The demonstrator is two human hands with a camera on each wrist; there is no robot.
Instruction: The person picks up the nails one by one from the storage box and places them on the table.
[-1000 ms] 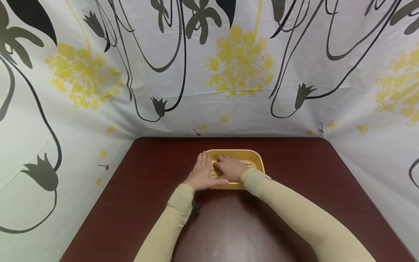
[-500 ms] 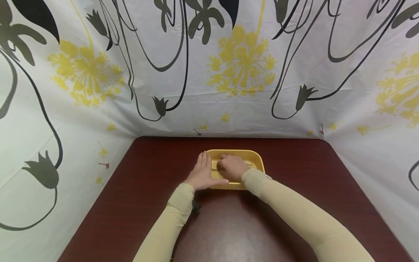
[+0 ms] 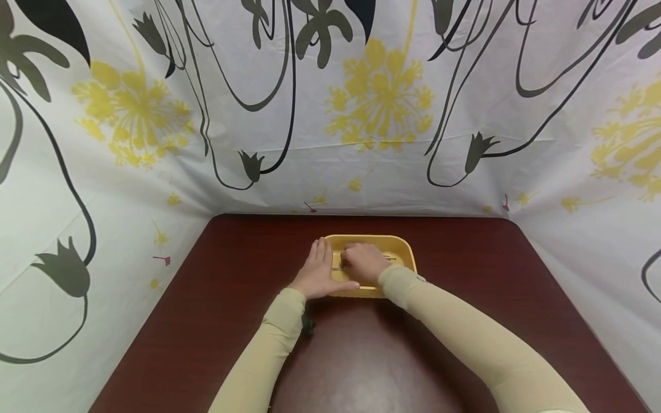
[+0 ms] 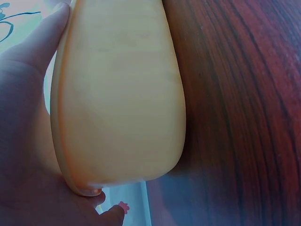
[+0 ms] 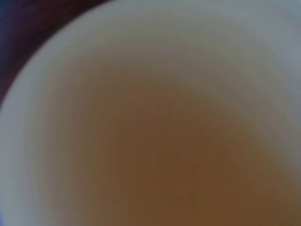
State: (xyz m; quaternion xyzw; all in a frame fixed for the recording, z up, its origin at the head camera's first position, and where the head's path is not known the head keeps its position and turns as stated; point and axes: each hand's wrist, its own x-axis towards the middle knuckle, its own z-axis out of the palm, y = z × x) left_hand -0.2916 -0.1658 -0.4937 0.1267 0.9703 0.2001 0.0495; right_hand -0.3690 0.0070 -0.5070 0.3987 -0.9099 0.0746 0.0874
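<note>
The left hand (image 3: 317,278) lies straight-fingered against the yellow tray's (image 3: 396,245) corner. Inside, the right hand (image 3: 365,263) curls; its grip I can't tell.

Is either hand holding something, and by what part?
The left hand rests across the near left corner of the yellow tray, fingers straight, not gripping it. Inside it, the right hand hides anything it may hold.
</note>
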